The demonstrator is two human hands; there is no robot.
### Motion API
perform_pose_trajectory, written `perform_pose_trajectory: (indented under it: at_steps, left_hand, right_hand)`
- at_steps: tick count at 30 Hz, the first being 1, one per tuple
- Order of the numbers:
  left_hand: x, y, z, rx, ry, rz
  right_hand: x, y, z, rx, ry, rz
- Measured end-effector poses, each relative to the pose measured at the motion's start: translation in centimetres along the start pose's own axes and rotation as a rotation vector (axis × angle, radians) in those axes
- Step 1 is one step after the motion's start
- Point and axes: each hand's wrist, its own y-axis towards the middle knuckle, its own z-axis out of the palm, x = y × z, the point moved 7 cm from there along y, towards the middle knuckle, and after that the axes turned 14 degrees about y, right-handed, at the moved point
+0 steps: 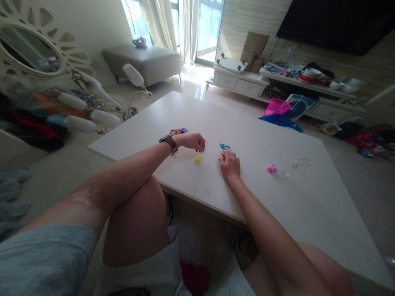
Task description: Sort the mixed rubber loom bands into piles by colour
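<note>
Above the white table [262, 193], my left hand [194, 142] has its fingertips pinched together and pointing down. A tiny dark bit shows at those fingertips, too small to name. A small yellow heap [198, 159] of pieces lies just below this hand. Behind my left wrist is a pile of small multicoloured pieces [179, 131], partly covered by the arm. My right hand [230, 163] rests on the tabletop with its fingers curled in. Small red pieces [222, 156] show beside its thumb and fingers; what lies under them is hidden. Blue pieces [224, 146] are just beyond it.
To the right lie a pink object [272, 168] and a clear plastic bottle-like item [300, 163]. Beyond the table stand a pink basket [277, 107], a cluttered TV cabinet [240, 84] and a grey bench [145, 61]. A white lamp [105, 118] is at the left edge.
</note>
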Motion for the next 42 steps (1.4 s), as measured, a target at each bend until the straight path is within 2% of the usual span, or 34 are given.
perform_pose_trajectory:
  at_steps: [7,12,18,22,33,38,42]
  left_hand:
    - [4.6,-2.7,-4.2,-0.222,0.07,-0.219]
    - [7.3,-4.4,-4.3,-0.256,0.112,-0.404]
    - [8.9,-5.1,-3.4,-0.226,0.145,-0.563]
    - [9.2,-4.6,-3.0,-0.21,0.171,-0.595]
    - [8.0,-4.3,-3.0,-0.151,0.335,-0.644]
    - [8.2,-4.5,-4.2,-0.233,0.321,-0.627]
    - [7.1,-4.5,-4.9,-0.321,0.288,-0.577]
  right_hand:
    - [-0.2,0.0,-0.2,-0.033,0.015,-0.014]
    - [-0.2,0.0,-0.4,-0.048,0.007,-0.019]
    - [-0.1,-0.1,-0.5,-0.037,0.002,-0.016]
    - [-0.1,0.0,-0.7,-0.036,0.009,-0.019]
    - [0.3,0.0,-0.7,-0.024,-0.026,-0.031]
    - [0.4,0.0,-0.6,-0.022,-0.018,-0.032]
    - [0.7,-0.1,-0.6,-0.026,-0.023,-0.059]
